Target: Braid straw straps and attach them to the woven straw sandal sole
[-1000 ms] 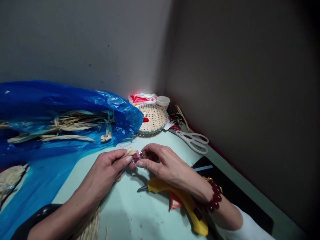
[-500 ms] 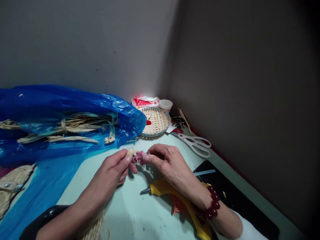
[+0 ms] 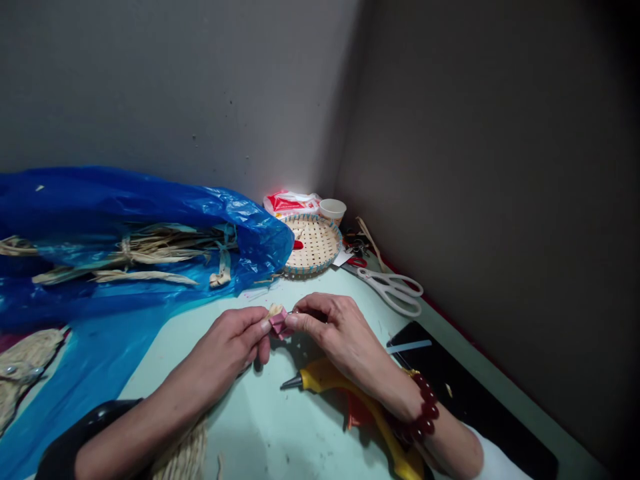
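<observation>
A small pink folded piece [image 3: 279,324] with a pale straw-coloured bit [image 3: 275,309] at its upper left is held over the table between both hands. My left hand [image 3: 241,337] pinches it from the left, thumb and forefinger closed. From the right, the thumb and forefinger of my right hand [image 3: 336,325] close at the pink piece's edge, where a thin dark wire-like line shows. Beneath the right hand lies a yellow glue gun [image 3: 320,375], its dark nozzle pointing left and its orange trigger partly seen.
White-handled scissors [image 3: 393,291] lie beyond my right hand. Behind stand a woven basket [image 3: 316,245] and a paper cup [image 3: 333,209]. Dried husks [image 3: 165,250] rest in a blue plastic bag [image 3: 100,200] at left. A glue stick [image 3: 410,346] crosses a black board [image 3: 480,393] at right.
My left hand has shifted a little, bringing the pale bit against the top of the pink piece. The right hand has stayed nearly in place.
</observation>
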`<state>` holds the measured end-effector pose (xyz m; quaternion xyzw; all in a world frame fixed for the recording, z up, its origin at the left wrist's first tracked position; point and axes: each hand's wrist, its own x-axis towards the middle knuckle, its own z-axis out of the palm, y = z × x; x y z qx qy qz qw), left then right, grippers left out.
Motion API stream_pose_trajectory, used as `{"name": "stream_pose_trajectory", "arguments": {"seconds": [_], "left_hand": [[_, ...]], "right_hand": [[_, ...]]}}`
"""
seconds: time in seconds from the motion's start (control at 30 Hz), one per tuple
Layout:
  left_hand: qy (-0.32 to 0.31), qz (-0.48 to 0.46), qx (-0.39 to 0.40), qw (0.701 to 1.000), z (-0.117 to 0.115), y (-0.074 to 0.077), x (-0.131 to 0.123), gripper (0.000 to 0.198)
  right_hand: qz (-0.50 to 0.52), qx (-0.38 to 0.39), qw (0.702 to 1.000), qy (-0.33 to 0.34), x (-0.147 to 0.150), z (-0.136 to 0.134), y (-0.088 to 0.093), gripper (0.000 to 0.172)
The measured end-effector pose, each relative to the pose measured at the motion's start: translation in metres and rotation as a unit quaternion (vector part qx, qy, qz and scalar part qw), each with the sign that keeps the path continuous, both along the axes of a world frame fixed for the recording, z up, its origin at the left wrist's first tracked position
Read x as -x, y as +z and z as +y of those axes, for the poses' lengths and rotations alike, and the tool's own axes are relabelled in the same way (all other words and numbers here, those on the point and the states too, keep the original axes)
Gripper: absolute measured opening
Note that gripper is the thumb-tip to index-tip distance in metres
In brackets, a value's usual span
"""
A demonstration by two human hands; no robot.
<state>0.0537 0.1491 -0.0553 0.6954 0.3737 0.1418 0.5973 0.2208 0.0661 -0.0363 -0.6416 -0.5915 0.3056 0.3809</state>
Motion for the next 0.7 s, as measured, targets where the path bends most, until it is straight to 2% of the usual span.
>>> {"name": "stream_pose_trajectory", "arguments": {"seconds": [0.2, 0.3, 0.5, 0.6, 0.7], "left_hand": [[-0.055, 0.027, -0.057, 0.996, -0.001, -0.01, 0.003, 0.042], [-0.047, 0.035, -0.053, 0.997, -0.001, -0.012, 0.003, 0.042], [-0.05, 0.061, -0.031, 0.996, -0.004, 0.0, 0.0, 0.04], [-0.042, 0.06, 0.012, 0.997, -0.009, 0.006, 0.003, 0.036], [-0.016, 0.03, 0.062, 0.997, -0.015, 0.009, 0.01, 0.031]], "right_hand": [[-0.006, -0.011, 1.0, -0.009, 0.002, 0.002, 0.0, 0.029], [-0.023, -0.019, 1.0, -0.008, 0.002, 0.0, 0.001, 0.028], [-0.067, -0.007, 0.998, 0.005, 0.0, -0.001, 0.0, 0.032], [-0.056, 0.009, 0.998, -0.005, -0.002, -0.001, -0.001, 0.031], [-0.021, -0.003, 1.0, -0.009, -0.004, -0.001, -0.003, 0.037]]}}
